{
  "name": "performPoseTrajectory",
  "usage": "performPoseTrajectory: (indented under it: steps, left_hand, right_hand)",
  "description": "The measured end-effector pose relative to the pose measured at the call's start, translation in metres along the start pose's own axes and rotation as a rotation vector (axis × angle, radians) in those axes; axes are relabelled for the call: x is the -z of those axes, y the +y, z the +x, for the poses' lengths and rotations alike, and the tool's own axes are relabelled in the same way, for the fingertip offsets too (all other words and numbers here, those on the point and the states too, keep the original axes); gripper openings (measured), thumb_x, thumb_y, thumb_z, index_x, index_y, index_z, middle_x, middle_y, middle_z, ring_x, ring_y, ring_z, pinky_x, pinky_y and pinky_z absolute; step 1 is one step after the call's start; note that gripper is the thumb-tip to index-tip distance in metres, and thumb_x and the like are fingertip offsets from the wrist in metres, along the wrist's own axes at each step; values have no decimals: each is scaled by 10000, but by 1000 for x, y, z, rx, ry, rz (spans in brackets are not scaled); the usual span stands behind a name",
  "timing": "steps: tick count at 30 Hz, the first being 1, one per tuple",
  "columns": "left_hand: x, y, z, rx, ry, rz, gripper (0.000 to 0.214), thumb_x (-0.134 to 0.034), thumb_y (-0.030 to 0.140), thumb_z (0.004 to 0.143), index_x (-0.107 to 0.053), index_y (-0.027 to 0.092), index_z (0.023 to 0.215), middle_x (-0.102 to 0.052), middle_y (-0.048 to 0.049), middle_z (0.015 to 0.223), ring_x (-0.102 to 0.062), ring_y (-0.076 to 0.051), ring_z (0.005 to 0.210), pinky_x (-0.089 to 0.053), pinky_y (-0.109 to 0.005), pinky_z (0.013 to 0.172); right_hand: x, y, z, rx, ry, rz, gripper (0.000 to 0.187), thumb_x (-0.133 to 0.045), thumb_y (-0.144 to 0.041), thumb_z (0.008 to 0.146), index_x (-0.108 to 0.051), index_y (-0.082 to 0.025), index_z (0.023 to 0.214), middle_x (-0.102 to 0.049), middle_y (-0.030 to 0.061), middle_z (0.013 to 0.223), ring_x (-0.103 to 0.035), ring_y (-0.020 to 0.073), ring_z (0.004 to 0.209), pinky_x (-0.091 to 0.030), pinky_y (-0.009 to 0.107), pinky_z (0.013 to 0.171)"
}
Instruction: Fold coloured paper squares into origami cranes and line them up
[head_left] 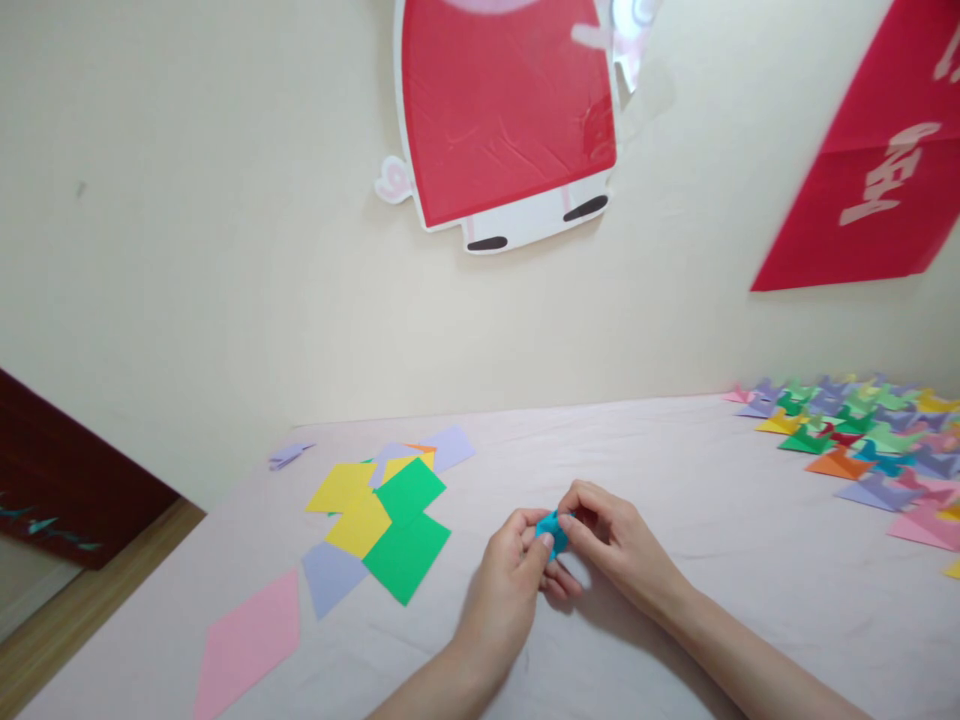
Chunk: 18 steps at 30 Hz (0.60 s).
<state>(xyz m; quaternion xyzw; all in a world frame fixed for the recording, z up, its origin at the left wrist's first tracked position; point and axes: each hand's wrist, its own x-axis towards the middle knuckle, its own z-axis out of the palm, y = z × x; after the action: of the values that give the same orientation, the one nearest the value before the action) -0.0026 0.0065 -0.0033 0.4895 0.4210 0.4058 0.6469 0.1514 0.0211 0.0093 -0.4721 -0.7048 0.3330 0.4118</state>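
Between my hands, above the pale surface, is a small piece of folded blue paper (553, 534). My left hand (517, 560) pinches its left side between thumb and fingers, with the lower fingers curled beneath it. At its upper right edge, the thumb and forefinger of my right hand (611, 530) are closed on the paper. Fingers cover much of the paper, so its exact folded shape is hard to make out.
Loose paper squares lie to the left, among them green (409, 560), yellow (360, 525) and pink (251, 640) sheets. Many folded paper figures (862, 440) stand in rows at the right. A wall (262, 250) with a red cartoon cutout (510, 110) rises behind.
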Motion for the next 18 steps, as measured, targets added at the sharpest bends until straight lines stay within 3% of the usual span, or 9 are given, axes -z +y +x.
performPoseTrajectory:
  steps: [11,15,18]
  left_hand:
    - [0,5,0,-7,-17,2,464,-570,500,808,-498,100,1033,-624,-17,651,-591,-121,501,-425,-214,495]
    - [4,5,4,31,-53,-5,452,-580,514,781,-492,122,988,-638,-39,735,-578,-110,492,-396,-205,468]
    - [9,13,4,72,-67,106,378,-520,483,815,-494,139,970,-652,-58,744,-553,-119,480,-368,-212,439]
  right_hand:
    - [0,1,1,13,59,-45,317,-467,-370,925,-519,-208,657,-513,-6,656,-505,170,667,-383,290,636]
    - [0,-2,1,82,85,-86,261,-491,-337,913,-515,-208,687,-547,18,769,-535,189,796,-406,312,739]
    - [-2,-3,0,36,54,-51,218,-493,-335,904,-509,-211,726,-550,14,782,-541,178,764,-418,297,703]
